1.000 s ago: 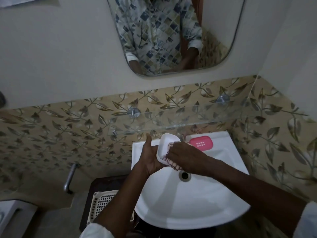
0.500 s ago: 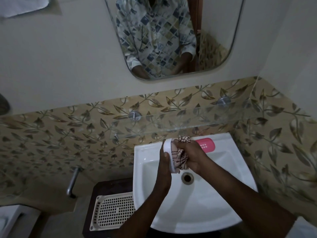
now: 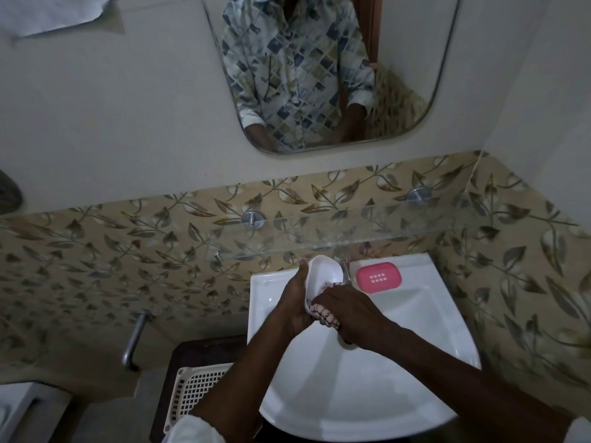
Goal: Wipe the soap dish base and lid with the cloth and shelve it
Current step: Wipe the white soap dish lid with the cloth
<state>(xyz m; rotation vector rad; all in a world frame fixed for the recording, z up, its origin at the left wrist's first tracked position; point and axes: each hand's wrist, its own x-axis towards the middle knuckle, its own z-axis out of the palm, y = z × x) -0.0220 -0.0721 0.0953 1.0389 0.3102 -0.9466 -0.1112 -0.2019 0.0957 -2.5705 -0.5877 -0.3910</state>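
Note:
My left hand (image 3: 295,300) grips a white soap dish part (image 3: 324,272) from its left side, holding it above the sink with its hollow side facing right. My right hand (image 3: 347,310) clutches a bunched pink-and-white patterned cloth (image 3: 323,313) and presses it into the lower end of that white part. The pink soap dish part (image 3: 379,277), with small slots in its middle, lies flat on the sink's back right ledge. A glass shelf (image 3: 351,231) runs along the tiled wall just above the sink.
The white corner sink (image 3: 367,394) fills the lower middle, its tap (image 3: 344,266) right behind the white part. A white perforated basket (image 3: 195,391) sits on a dark stand to the left. A metal pipe (image 3: 134,337) juts from the left wall. A mirror (image 3: 319,75) hangs above.
The white part turned from edge-on to show its hollow again. My right hand slid the cloth down to its lower end.

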